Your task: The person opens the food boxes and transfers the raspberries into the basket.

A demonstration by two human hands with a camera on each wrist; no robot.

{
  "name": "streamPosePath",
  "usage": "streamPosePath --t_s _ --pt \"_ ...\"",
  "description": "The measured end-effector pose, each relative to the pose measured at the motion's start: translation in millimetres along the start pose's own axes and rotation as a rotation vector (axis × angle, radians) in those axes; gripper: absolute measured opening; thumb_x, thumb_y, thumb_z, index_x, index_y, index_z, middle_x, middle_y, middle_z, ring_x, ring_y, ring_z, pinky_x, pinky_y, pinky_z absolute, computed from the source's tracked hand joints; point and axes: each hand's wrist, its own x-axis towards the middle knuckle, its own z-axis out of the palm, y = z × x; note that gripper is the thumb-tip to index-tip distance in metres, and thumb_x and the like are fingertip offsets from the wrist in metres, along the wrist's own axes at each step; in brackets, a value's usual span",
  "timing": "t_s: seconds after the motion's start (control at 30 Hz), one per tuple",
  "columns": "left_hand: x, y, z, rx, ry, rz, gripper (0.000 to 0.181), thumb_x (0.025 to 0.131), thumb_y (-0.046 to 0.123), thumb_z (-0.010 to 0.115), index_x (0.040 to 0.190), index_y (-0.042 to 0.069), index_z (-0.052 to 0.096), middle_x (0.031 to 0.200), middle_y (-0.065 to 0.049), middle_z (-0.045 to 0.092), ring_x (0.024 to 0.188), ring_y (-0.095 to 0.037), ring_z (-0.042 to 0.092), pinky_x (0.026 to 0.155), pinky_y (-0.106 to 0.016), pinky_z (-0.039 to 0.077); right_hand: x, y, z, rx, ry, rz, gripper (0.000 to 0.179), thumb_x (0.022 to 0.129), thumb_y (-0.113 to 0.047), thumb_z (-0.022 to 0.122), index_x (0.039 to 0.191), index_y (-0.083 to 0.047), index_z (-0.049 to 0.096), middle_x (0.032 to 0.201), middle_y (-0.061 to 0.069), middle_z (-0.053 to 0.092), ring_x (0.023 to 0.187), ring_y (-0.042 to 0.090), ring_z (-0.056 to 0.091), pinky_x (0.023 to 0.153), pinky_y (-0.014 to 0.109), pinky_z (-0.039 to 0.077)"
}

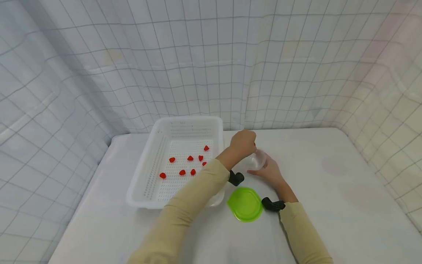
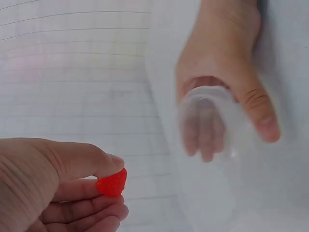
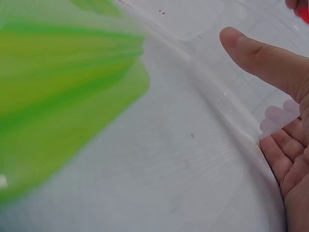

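A red raspberry (image 2: 112, 183) is pinched between the thumb and fingers of my left hand (image 1: 243, 143), which is raised above and beside a clear plastic container (image 1: 255, 161). My right hand (image 1: 271, 172) grips that container from its right side, thumb on one side and fingers on the other, seen through the wall in the left wrist view. The container stands tilted, its mouth towards the left hand; whether anything lies inside I cannot tell. In front of it lies a green lid (image 1: 245, 204), which looms large and blurred in the right wrist view.
A white perforated basket (image 1: 143, 176) stands to the left, with several red raspberries (image 1: 182, 172) spread over its floor. My left forearm crosses its right side. Partly hidden by that sleeve is a clear rounded item (image 1: 216, 200). Gridded white curtain (image 1: 211, 66) borders the white table (image 1: 346, 205).
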Motion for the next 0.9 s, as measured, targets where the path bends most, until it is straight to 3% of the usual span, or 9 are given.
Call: streamPosePath --t_s 0.17,0.3,0.43,0.57,0.9 --pt "-12.4 -18.2 -23.7 -0.087 0.048 0.005 0.015 0.079 0.014 0.061 0.066 0.009 0.056 0.060 0.003 0.048 0.054 -0.010 0.040 0.045 -0.022 0.034 2.4 -4 -1 -0.033 0.006 0.022 0.098 0.060 -0.044 0.083 0.139 -0.009 0.036 0.135 0.007 0.046 0.124 0.024 0.038 0.101 0.046 0.030" --pt "-23.5 -33.1 -32.8 -0.122 0.065 -0.024 0.010 0.082 0.017 0.061 0.078 0.008 0.064 0.072 0.001 0.057 0.064 -0.013 0.049 0.054 -0.023 0.041 1.7 -7 0 -0.032 0.004 0.044 0.098 0.060 -0.043 0.084 0.139 -0.009 0.035 0.136 0.009 0.045 0.125 0.026 0.037 0.101 0.048 0.028" --pt "-36.7 -48.4 -36.7 -0.167 0.126 -0.048 0.016 0.084 0.018 0.059 0.091 0.007 0.068 0.085 -0.001 0.063 0.071 -0.014 0.054 0.061 -0.025 0.045 -1.1 -7 3 -0.029 -0.011 0.067 0.101 0.059 -0.044 0.084 0.140 -0.008 0.034 0.137 0.009 0.044 0.126 0.026 0.036 0.101 0.048 0.028" --pt "-49.4 -65.0 -38.4 -0.205 0.196 -0.055 0.016 0.085 0.020 0.059 0.089 0.008 0.070 0.086 0.000 0.065 0.070 -0.013 0.054 0.062 -0.025 0.045 -1.0 -3 2 -0.051 -0.019 0.072 0.104 0.059 -0.047 0.083 0.141 -0.009 0.032 0.138 0.008 0.042 0.128 0.025 0.034 0.102 0.047 0.027" --pt "-85.4 -105.3 -33.6 -0.336 0.196 -0.143 0.019 0.085 0.018 0.060 0.095 0.005 0.070 0.087 -0.004 0.064 0.073 -0.017 0.055 0.066 -0.030 0.047 -1.5 1 -4 -0.079 -0.013 0.029 0.105 0.059 -0.043 0.084 0.141 -0.007 0.031 0.137 0.010 0.043 0.128 0.027 0.033 0.102 0.047 0.026"
